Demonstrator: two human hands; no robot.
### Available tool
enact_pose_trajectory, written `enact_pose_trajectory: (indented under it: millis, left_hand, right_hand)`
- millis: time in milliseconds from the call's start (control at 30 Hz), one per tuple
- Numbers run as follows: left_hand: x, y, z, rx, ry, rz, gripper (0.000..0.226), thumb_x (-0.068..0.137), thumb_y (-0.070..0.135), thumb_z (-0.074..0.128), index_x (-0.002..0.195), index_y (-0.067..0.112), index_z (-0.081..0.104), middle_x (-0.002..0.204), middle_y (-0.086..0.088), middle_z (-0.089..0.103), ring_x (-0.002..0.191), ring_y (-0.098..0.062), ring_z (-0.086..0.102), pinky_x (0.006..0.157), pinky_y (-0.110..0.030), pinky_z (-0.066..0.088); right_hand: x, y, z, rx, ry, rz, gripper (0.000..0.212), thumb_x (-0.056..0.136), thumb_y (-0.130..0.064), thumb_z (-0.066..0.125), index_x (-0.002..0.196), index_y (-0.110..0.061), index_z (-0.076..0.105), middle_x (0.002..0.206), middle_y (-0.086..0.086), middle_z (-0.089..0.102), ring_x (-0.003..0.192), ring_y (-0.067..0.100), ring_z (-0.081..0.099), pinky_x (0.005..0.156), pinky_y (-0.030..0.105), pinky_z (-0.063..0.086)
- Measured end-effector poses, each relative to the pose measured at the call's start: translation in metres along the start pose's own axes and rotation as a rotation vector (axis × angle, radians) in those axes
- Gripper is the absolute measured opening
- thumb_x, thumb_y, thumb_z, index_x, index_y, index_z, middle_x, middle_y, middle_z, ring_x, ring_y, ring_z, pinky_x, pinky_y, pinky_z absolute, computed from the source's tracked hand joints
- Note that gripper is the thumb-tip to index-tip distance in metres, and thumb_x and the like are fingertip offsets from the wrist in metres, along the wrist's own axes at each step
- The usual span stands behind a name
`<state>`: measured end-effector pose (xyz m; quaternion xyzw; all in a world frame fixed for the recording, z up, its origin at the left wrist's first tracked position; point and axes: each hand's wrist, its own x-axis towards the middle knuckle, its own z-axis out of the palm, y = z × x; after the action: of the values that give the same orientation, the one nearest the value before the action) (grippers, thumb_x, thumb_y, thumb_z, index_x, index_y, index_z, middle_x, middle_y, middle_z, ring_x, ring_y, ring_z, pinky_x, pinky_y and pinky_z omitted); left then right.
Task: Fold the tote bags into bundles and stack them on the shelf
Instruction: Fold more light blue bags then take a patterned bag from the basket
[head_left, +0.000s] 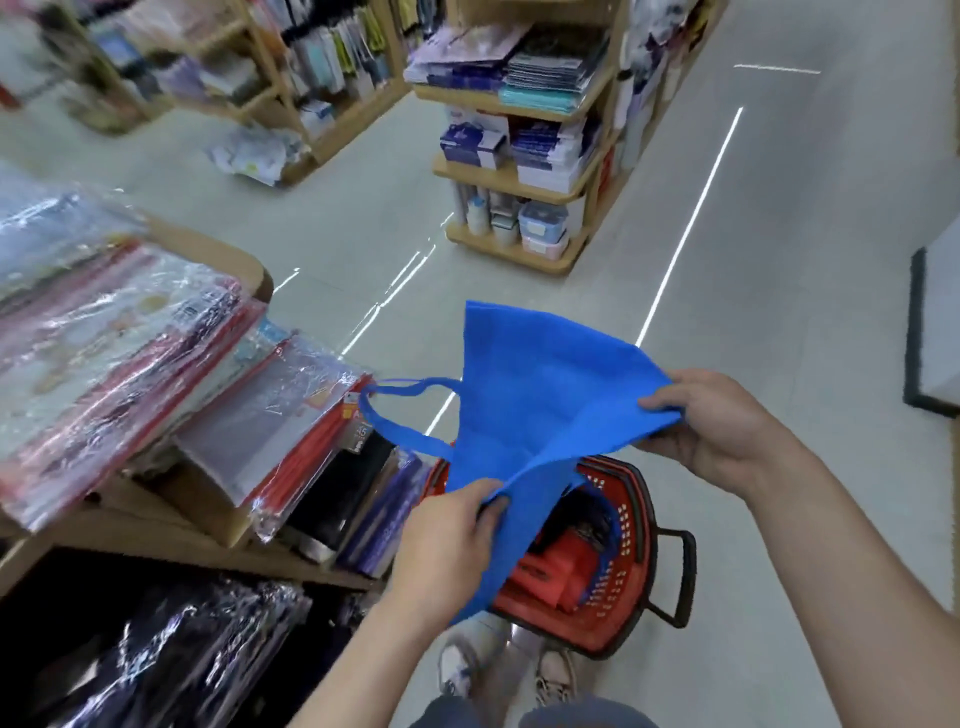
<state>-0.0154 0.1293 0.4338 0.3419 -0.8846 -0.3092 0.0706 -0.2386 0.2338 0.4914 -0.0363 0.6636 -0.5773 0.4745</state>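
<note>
Tote bag (545, 395) edges in left hand (447, 540), right hand (717, 421) (pinched, seemingly); aisle (737, 291) ahead.

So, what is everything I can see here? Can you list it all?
tote bag: one, blue, held in the air between both hands, above the basket.
basket: one, red with black handle, on the floor, red and dark items inside.
wrapped packs: many, clear with red edges, on the left shelf.
dark wrapped goods: several, black, below that shelf.
display stand: one, light wood, across the aisle.
shoes: two, pale, bottom edge.
left hand: grip on the bag's near edge.
right hand: grip on the bag's right corner.
</note>
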Motion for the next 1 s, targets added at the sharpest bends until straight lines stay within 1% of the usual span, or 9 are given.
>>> enact_pose_trajectory:
  millis: [100,200,367,467,533,633,767,900,1000]
  left_hand:
    - [-0.013,-0.009,-0.029,0.212,0.048,-0.024,0.022,0.095,0.038,0.042,0.097,0.024,0.059,0.090,-0.002,0.069,0.095,-0.029,0.061,0.073,-0.039,0.048]
    - [-0.026,-0.017,-0.060,0.375,0.084,-0.052,0.009,0.095,0.026,0.047,0.099,0.027,0.055,0.098,0.000,0.068,0.094,-0.030,0.061,0.073,-0.039,0.048]
    - [-0.073,-0.026,-0.100,0.543,0.093,-0.145,0.017,0.092,0.018,0.046,0.104,0.027,0.053,0.100,0.002,0.066,0.094,-0.026,0.060,0.065,-0.034,0.044]
    - [-0.122,-0.041,-0.122,0.456,0.193,-0.204,0.010,0.095,0.033,0.051,0.099,0.025,0.055,0.093,0.003,0.067,0.090,-0.023,0.060,0.072,-0.036,0.048]
    - [-0.163,-0.059,-0.140,0.271,0.197,-0.321,0.019,0.084,0.042,0.066,0.096,0.029,0.060,0.086,0.009,0.068,0.084,-0.016,0.060,0.073,-0.035,0.048]
    - [-0.239,-0.089,-0.162,0.116,0.139,-0.517,0.020,0.070,0.036,0.081,0.081,0.031,0.065,0.072,0.016,0.065,0.070,-0.003,0.058,0.068,-0.030,0.049]
    - [-0.344,-0.119,-0.175,-0.076,0.278,-0.685,0.014,0.071,0.028,0.082,0.078,0.026,0.070,0.069,0.004,0.065,0.060,-0.011,0.057,0.059,-0.028,0.049]
    - [-0.430,-0.137,-0.186,-0.153,0.692,-0.728,0.020,0.076,0.023,0.080,0.077,0.035,0.064,0.068,0.010,0.064,0.062,-0.007,0.054,0.064,-0.030,0.046]
    - [-0.480,-0.141,-0.191,-0.130,1.003,-0.782,0.028,0.079,0.008,0.075,0.079,0.033,0.062,0.069,0.015,0.063,0.059,0.002,0.051,0.055,-0.014,0.037]
  right_hand:
    - [-0.005,-0.006,0.012,-0.376,0.066,-0.209,0.039,0.099,-0.032,0.051,0.137,-0.024,0.049,0.119,-0.005,0.060,0.101,0.009,0.061,0.086,0.030,0.050]
    - [-0.025,-0.018,0.041,-0.527,-0.142,-0.483,0.057,0.080,-0.062,0.055,0.132,-0.038,0.054,0.127,-0.023,0.055,0.114,-0.011,0.050,0.101,0.021,0.037]
    - [-0.036,0.013,0.110,-1.361,-0.251,-0.962,0.078,0.072,-0.043,0.079,0.139,-0.044,0.040,0.132,-0.014,0.047,0.129,0.011,0.038,0.102,0.037,0.028]
    - [-0.045,0.030,0.149,-1.263,-0.275,-1.099,0.033,0.076,-0.019,0.076,0.106,-0.023,0.065,0.097,0.000,0.063,0.099,0.025,0.057,0.083,0.038,0.042]
    - [-0.056,0.034,0.170,-1.155,-0.339,-1.064,0.011,0.080,-0.018,0.072,0.087,-0.014,0.065,0.079,0.003,0.061,0.081,0.027,0.056,0.070,0.036,0.040]
    - [-0.081,0.035,0.201,-1.083,-0.436,-1.043,0.010,0.080,-0.025,0.066,0.077,-0.017,0.062,0.066,-0.001,0.058,0.069,0.016,0.054,0.062,0.026,0.039]
    - [-0.120,0.048,0.248,-1.038,-0.604,-1.001,0.017,0.084,-0.010,0.070,0.080,-0.024,0.061,0.068,-0.009,0.058,0.062,0.005,0.050,0.058,0.010,0.037]
    - [-0.168,0.071,0.297,-0.991,-0.728,-1.036,0.034,0.081,-0.011,0.076,0.064,-0.023,0.049,0.054,-0.010,0.047,0.050,-0.005,0.046,0.052,0.009,0.035]
    - [-0.203,0.092,0.332,-0.987,-0.916,-0.928,0.024,0.077,-0.015,0.080,0.070,-0.023,0.059,0.060,-0.012,0.059,0.053,-0.009,0.053,0.051,0.010,0.038]
